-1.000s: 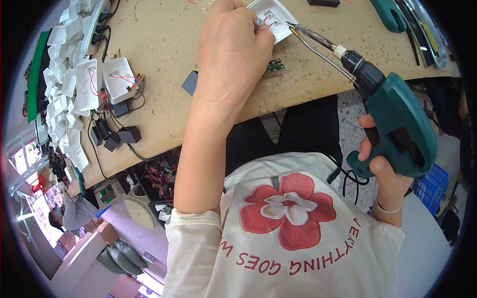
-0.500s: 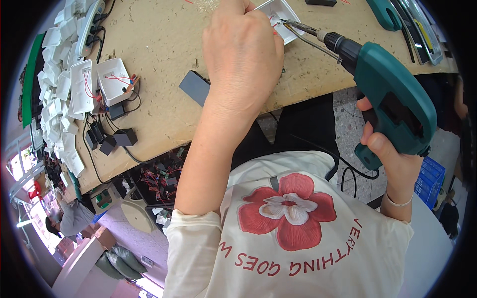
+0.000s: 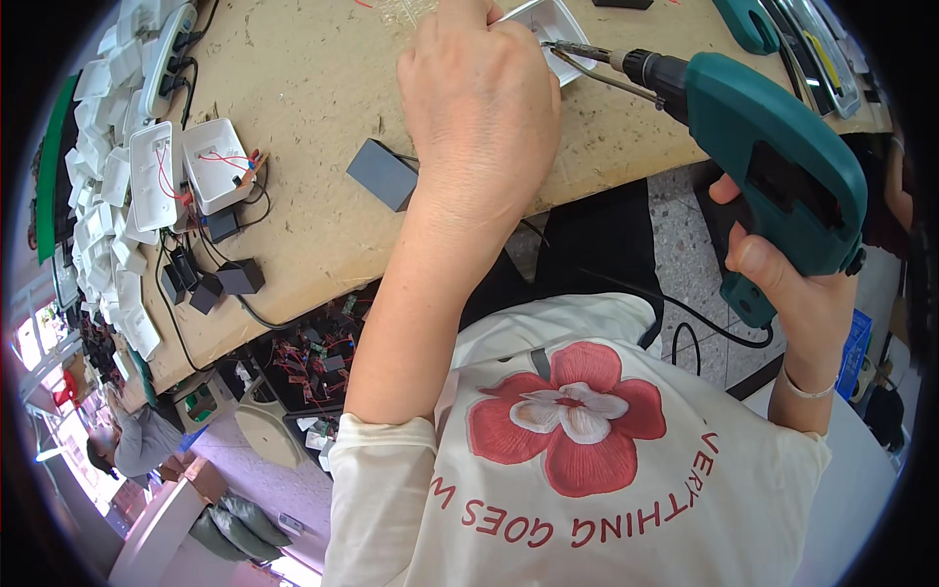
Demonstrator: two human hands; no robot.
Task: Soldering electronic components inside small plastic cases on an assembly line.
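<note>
Right hand (image 3: 804, 286) wrapped round solder gun (image 3: 773, 147), tip (image 3: 563, 46) in case (image 3: 559, 22); work there looks unfinished. Left hand (image 3: 479, 110) at case, grip hidden. Toward bench (image 3: 313, 220) left edge, two cases (image 3: 211, 182) wired.

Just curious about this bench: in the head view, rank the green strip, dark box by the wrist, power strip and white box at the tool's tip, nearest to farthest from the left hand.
From the left hand:
1. White box, right beside it.
2. Dark box, to its lower left.
3. Power strip, upper left.
4. Green strip, far left.
</note>
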